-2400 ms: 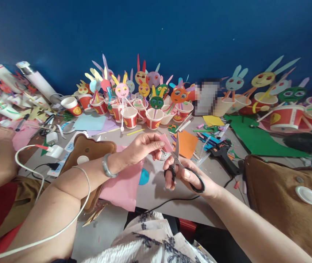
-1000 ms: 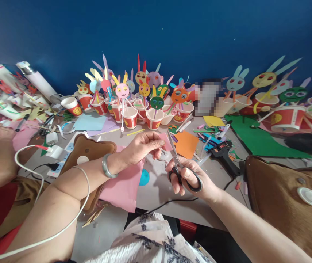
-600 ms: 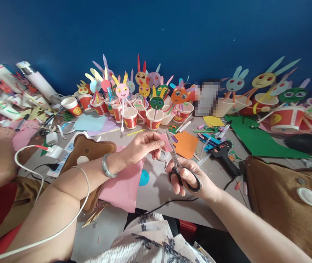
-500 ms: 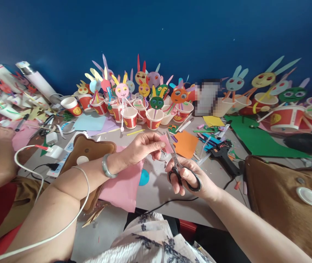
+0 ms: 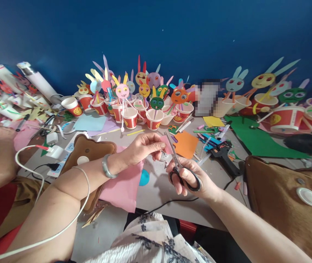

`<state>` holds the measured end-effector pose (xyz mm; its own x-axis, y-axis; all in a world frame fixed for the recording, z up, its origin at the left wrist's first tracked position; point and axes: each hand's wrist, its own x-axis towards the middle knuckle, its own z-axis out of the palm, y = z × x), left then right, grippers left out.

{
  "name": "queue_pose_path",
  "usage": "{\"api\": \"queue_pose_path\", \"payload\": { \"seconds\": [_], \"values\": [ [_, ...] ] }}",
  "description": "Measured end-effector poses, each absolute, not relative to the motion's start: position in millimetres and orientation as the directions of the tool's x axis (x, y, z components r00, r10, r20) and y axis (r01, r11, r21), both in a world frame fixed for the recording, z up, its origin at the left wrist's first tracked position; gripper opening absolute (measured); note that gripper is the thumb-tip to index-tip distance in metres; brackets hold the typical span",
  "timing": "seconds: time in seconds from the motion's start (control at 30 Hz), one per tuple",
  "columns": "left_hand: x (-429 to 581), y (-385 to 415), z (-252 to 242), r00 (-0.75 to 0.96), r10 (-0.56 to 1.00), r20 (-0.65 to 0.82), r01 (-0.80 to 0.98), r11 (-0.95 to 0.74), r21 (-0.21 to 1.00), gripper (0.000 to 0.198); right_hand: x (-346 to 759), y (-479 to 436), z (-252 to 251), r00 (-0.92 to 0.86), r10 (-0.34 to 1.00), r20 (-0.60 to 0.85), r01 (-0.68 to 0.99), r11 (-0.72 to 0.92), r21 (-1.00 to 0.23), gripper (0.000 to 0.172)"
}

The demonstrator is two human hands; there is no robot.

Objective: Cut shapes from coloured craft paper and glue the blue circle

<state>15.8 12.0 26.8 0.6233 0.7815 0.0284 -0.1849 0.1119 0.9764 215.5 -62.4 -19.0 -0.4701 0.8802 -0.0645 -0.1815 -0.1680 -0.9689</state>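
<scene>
Between thumb and fingers, my left hand (image 5: 147,146) pinches a small piece of pink paper (image 5: 166,145). My right hand (image 5: 191,177) has its fingers through the black handles of a pair of scissors (image 5: 175,157). The blades point up and away, lying along the right edge of the pink paper. Below my left wrist a larger pink sheet (image 5: 123,186) lies on the table, with a blue paper circle (image 5: 144,177) at its right edge. An orange paper square (image 5: 185,144) is just beyond the scissors.
Red and white paper cups (image 5: 155,119) with paper rabbit figures line the back. To the right lie a black glue gun (image 5: 225,157), a green sheet (image 5: 260,138) and a brown plush pouch (image 5: 284,204). Another brown pouch (image 5: 90,149) sits under my left arm. A co-worker's hand (image 5: 4,137) is far left.
The scissor blades have drawn slightly closer together at the pink paper, with the fingers of my right hand closing a little. My left hand stays in place.
</scene>
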Motion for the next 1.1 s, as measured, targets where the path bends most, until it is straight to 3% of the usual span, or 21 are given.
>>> {"api": "queue_pose_path", "payload": {
  "seconds": [0.17,0.3,0.4,0.53,0.87,1.1],
  "values": [
    [15.5,10.1,24.9,0.625,0.78,0.016,-0.147,0.098,0.984,0.037,218.9,-61.2,-16.1,-0.39,0.92,-0.03,-0.187,-0.111,-0.976,0.052],
    [16.1,9.5,23.6,0.589,0.808,-0.022,-0.13,0.121,0.984,0.027,218.9,-57.9,-13.3,-0.058,0.997,0.046,-0.175,0.035,-0.984,0.041],
    [17.8,8.6,18.7,0.556,0.83,-0.052,-0.089,0.122,0.989,0.021,216.5,-55.4,-10.5,0.087,0.995,0.047,-0.144,0.059,-0.988,0.047],
    [21.3,5.2,8.7,0.56,0.828,-0.033,-0.047,0.071,0.996,0.02,211.9,-54.4,-10.5,0.045,0.999,0.021,-0.091,0.025,-0.996,0.055],
    [23.7,2.0,8.5,0.59,0.806,-0.044,0.028,0.034,0.999,0.028,211.3,-52.5,-15.6,0.117,0.989,0.09,-0.095,0.101,-0.99,0.039],
    [25.7,4.1,-3.4,0.688,0.719,-0.102,0.072,0.072,0.995,0.041,214.5,-51.2,-15.2,0.156,0.983,0.096,-0.105,0.113,-0.988,0.041]
  ]
}}
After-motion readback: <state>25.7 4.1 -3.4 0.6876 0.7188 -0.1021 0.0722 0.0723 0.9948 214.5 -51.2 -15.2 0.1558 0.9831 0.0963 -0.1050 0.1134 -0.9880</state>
